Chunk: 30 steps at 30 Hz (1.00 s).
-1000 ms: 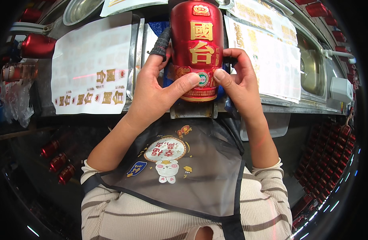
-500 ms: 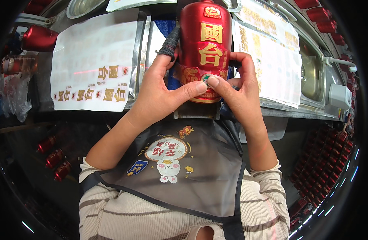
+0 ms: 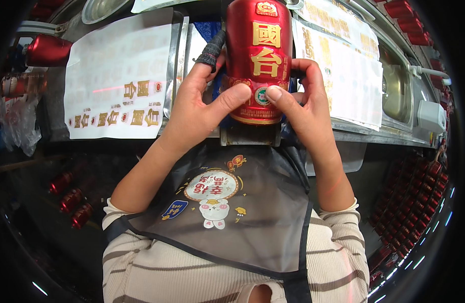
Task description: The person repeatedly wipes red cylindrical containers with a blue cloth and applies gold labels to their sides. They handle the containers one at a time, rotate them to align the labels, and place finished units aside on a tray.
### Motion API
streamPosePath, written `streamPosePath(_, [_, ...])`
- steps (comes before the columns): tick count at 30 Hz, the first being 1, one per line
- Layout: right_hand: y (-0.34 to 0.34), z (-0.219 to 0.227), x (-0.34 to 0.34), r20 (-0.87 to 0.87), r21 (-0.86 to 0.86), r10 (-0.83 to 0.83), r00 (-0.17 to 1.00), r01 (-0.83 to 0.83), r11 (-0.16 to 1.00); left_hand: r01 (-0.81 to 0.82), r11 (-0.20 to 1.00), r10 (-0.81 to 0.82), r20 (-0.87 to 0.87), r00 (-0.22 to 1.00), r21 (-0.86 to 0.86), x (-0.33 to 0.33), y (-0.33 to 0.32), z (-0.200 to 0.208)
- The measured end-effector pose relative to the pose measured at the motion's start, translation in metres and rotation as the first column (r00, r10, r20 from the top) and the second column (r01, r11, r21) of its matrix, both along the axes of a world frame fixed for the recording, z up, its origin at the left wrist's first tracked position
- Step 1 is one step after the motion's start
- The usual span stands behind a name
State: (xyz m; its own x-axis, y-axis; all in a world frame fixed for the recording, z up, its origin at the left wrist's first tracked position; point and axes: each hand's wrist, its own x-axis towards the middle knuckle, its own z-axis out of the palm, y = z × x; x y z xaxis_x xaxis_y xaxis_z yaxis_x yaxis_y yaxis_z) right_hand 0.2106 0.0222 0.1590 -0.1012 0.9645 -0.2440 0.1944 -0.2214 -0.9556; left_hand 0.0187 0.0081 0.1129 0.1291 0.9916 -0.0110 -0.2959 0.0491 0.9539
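One red bottle (image 3: pixel 259 45) is being grasped low on its sides by the left hand (image 3: pixel 199 108) and the right hand (image 3: pixel 311 103), both thumbs (image 3: pixel 236 95) being pressed beside its round green emblem (image 3: pixel 262 96); it is being held at the bench's (image 3: pixel 394 138) front edge, between white sheets (image 3: pixel 113 63)

Your one fisheye view looks steeply down from your head, close above your cream-and-brown striped knit sleeves (image 3: pixel 336 228) and dark translucent apron (image 3: pixel 252 240), facing forward onto the grey metal surface (image 3: pixel 394 138).
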Motion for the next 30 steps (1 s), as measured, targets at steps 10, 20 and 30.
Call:
streamPosePath(10, [0.001,-0.001,0.016,-0.177,-0.111,-0.006,0.984,-0.014,0.994,-0.025,0.999,0.027,-0.096,0.995,0.027,0.001,-0.001,0.005])
streamPosePath(20, [-0.016,-0.016,0.020,-0.093,0.038,0.068,0.993,-0.065,0.997,0.051,0.998,-0.047,-0.133,0.990,0.029,-0.011,-0.013,-0.010])
streamPosePath(30, [-0.016,-0.015,0.025,-0.167,0.012,0.109,0.980,-0.108,0.994,0.063,0.987,-0.056,0.053,0.997,-0.146,-0.025,-0.014,-0.018])
